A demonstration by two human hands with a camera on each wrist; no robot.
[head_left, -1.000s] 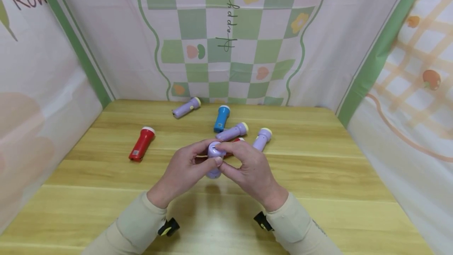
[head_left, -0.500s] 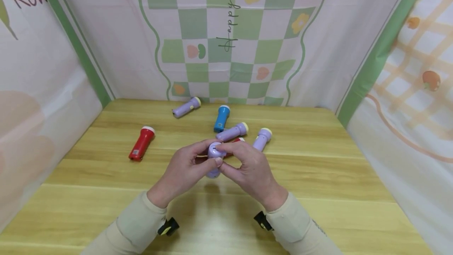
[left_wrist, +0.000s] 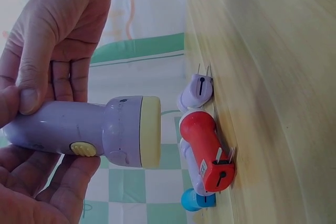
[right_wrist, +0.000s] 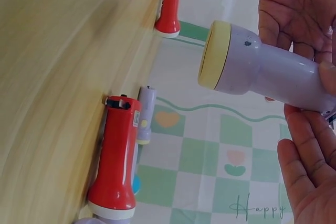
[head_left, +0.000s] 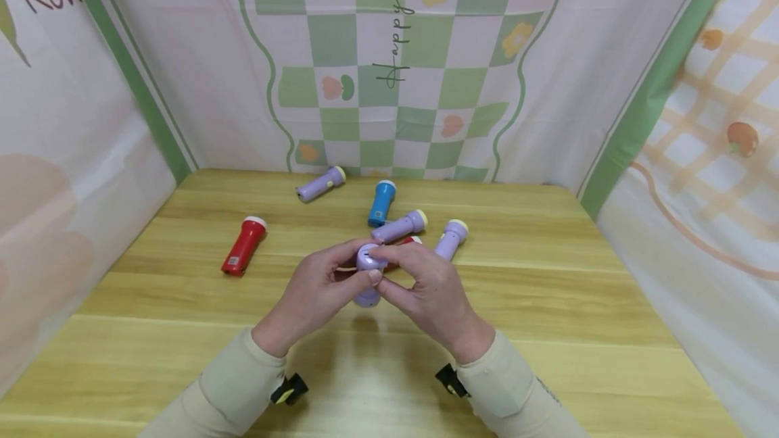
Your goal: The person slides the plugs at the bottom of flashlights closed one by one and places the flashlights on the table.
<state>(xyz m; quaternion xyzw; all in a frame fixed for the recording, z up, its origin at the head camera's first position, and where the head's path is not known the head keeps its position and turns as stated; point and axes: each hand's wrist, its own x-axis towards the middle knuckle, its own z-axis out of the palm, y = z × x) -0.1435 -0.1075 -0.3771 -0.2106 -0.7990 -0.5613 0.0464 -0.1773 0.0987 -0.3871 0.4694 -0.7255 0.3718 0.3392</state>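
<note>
Grasping the purple flashlight (left_wrist: 89, 129) in left hand (head_left: 319, 293) and right hand (head_left: 435, 293), yellow rim (left_wrist: 150, 132) down above the tabletop (head_left: 578, 323), presumably to keep the slotted base (head_left: 364, 260) facing up.

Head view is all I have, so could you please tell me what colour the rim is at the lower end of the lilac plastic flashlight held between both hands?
Observer: In the left wrist view, the rim of that lilac plastic flashlight is pale yellow.
Operator: Thank you; could you also say what shows at the tail of the half-hidden red plastic flashlight?
Observer: Two thin metal prongs stick out there, as the left wrist view shows.
</note>
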